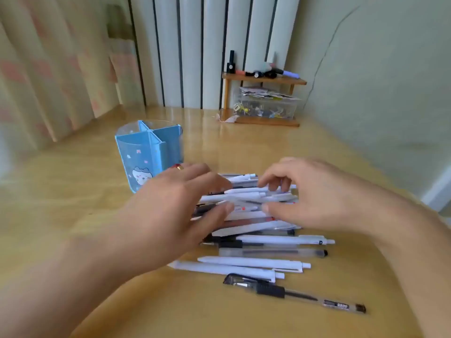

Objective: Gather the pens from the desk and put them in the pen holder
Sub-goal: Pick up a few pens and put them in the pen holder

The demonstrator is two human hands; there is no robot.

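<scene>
— Why both hands on the heap?

— My left hand (170, 206) lies flat, fingers straight, bracing the pile of pens (246, 211); my right hand (310, 198) curls over it, fingertips pinching a few white pens.

— And room?

— The blue pen holder (144, 154) stands just far-left, compartments open; bare desk (73, 191) between. Stray pens lie nearer.

Head-worn wide-angle view, aimed forward and down

The desk (244, 147) is looked down on from close above its near edge; its far end, the wall and the curtain are taken in behind; straight lines are bowed near the edges.
</scene>
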